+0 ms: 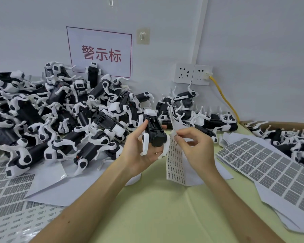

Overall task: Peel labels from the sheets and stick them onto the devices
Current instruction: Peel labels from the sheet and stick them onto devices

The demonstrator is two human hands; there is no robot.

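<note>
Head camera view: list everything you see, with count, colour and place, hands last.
held device: one, black and white, in the left hand.
loose devices: many, black and white, heaped left and centre.
boxed devices: several, black and white, cardboard box at right.
label strip: one, white with dark print, hanging from the right hand.
label sheets: several, grey on white, table's left and right.
sign: one, white with red characters, wall.
sockets: two, white, wall.
cable: one, yellow, plugged into one socket.
table: one, pale green.
left hand: grips held device.
right hand: pinches label strip.
</note>
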